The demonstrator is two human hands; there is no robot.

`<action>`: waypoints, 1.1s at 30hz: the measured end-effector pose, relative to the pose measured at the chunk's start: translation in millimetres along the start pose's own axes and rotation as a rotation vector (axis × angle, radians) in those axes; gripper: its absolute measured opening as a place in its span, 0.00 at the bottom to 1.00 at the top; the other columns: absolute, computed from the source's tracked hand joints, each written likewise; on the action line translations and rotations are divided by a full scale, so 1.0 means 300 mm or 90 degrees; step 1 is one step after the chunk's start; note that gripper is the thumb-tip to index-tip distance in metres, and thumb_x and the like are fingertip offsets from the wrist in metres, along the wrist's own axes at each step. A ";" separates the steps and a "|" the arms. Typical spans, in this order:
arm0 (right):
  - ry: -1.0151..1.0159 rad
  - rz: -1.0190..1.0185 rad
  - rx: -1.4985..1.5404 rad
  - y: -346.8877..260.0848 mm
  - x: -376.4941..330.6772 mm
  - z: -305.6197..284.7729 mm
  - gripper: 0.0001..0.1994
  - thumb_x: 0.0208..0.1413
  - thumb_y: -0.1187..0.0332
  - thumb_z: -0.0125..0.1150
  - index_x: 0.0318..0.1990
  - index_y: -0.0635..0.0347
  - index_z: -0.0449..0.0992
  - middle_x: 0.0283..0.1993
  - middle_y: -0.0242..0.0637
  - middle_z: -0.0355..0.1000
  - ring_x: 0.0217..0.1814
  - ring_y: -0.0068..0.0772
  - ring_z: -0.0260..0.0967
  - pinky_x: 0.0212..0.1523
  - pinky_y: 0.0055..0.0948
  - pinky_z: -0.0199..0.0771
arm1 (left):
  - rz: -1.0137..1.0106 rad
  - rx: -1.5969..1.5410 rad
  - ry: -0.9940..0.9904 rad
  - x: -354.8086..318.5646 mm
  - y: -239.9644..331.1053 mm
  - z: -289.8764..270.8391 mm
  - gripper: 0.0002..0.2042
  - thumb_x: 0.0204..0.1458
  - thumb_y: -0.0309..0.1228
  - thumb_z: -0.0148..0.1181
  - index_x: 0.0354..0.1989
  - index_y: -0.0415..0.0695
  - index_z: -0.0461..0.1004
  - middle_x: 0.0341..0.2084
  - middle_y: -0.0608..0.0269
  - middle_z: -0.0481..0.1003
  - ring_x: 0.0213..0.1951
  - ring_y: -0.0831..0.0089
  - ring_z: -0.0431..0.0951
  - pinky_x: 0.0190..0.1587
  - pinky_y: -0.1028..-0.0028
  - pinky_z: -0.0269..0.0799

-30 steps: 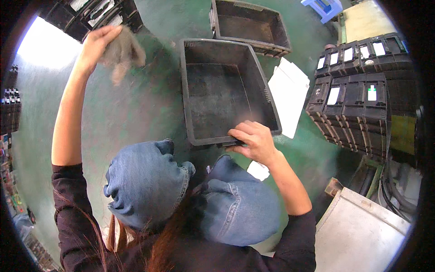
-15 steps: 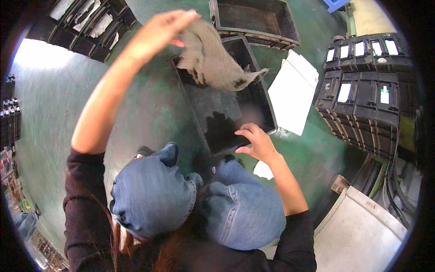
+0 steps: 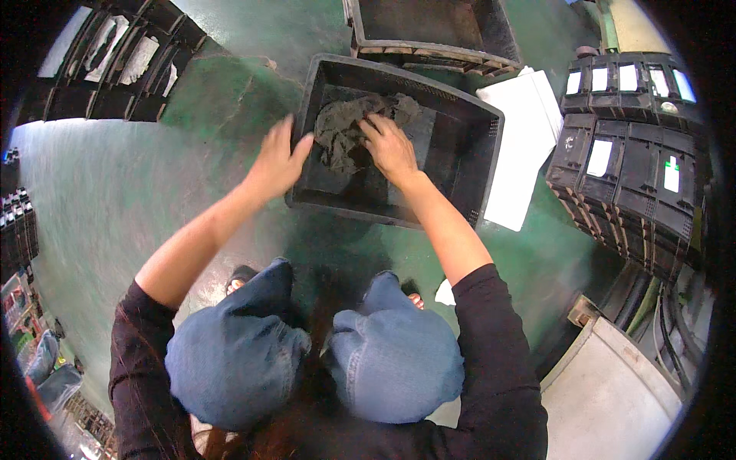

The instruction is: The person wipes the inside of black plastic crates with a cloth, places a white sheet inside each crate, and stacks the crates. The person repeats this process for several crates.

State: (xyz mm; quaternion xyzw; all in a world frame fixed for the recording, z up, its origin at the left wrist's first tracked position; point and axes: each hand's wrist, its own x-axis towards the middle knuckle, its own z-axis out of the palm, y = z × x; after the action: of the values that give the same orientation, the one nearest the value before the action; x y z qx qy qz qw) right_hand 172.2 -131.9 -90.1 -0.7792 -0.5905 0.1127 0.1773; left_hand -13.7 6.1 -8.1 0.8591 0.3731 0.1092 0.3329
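The right hand [image 3: 389, 146] presses flat and open on a crumpled grey cloth [image 3: 345, 134] inside a black plastic crate [image 3: 475, 165]; the open left hand [image 3: 276, 161] rests on its rim.

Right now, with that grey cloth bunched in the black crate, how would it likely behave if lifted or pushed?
The grey cloth lies crumpled in folds, so it probably droops limply when lifted. It looks thin, so likely light. Pushed by the right hand resting on it, it would probably bunch up rather than slide whole across the black crate floor.
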 end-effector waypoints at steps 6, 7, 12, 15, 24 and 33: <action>-0.033 -0.035 0.059 -0.148 0.007 0.033 0.12 0.52 0.68 0.53 0.44 0.59 0.72 0.44 0.43 0.67 0.43 0.51 0.70 0.42 0.42 0.74 | -0.014 -0.100 0.052 0.184 0.006 0.062 0.24 0.61 0.43 0.42 0.59 0.37 0.61 0.48 0.45 0.68 0.49 0.48 0.70 0.52 0.61 0.65; -0.132 -0.130 0.071 -0.152 0.035 0.024 0.11 0.53 0.68 0.50 0.42 0.57 0.73 0.44 0.42 0.69 0.42 0.46 0.72 0.41 0.42 0.75 | -0.017 -0.088 0.053 0.188 0.005 0.067 0.24 0.61 0.43 0.42 0.59 0.38 0.62 0.47 0.46 0.69 0.48 0.49 0.70 0.50 0.61 0.66; -0.093 0.039 -0.097 -0.069 0.202 -0.016 0.07 0.51 0.69 0.52 0.37 0.56 0.73 0.37 0.37 0.70 0.36 0.40 0.74 0.26 0.38 0.77 | 0.002 -0.060 0.094 0.149 0.028 0.059 0.22 0.60 0.42 0.44 0.57 0.41 0.65 0.43 0.48 0.70 0.44 0.49 0.72 0.46 0.59 0.68; 0.057 0.097 -0.107 -0.072 0.259 0.045 0.08 0.52 0.68 0.52 0.39 0.56 0.71 0.35 0.37 0.70 0.36 0.41 0.75 0.24 0.39 0.77 | -0.032 -0.044 0.083 0.155 0.040 0.057 0.22 0.59 0.42 0.46 0.57 0.42 0.65 0.40 0.48 0.72 0.42 0.48 0.73 0.46 0.59 0.68; -0.039 0.149 -0.180 0.145 0.065 -0.085 0.12 0.55 0.67 0.47 0.46 0.58 0.67 0.38 0.45 0.71 0.37 0.46 0.74 0.28 0.42 0.78 | -0.092 -0.190 0.051 0.147 0.074 0.029 0.22 0.58 0.38 0.49 0.60 0.44 0.62 0.38 0.46 0.74 0.41 0.51 0.75 0.46 0.61 0.67; 0.057 0.267 -0.137 -0.038 0.177 0.073 0.12 0.53 0.69 0.49 0.45 0.61 0.66 0.40 0.50 0.69 0.30 0.50 0.73 0.27 0.45 0.75 | -0.018 -0.158 0.065 0.156 0.100 0.057 0.24 0.58 0.37 0.49 0.64 0.51 0.59 0.37 0.46 0.74 0.40 0.52 0.75 0.44 0.63 0.69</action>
State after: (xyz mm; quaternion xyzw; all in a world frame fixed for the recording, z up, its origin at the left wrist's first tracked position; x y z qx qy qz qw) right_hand 168.5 -75.0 -103.6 -0.9034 -0.4160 0.0490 0.0920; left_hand 43.3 16.0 -4.2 0.7992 0.3850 0.1939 0.4188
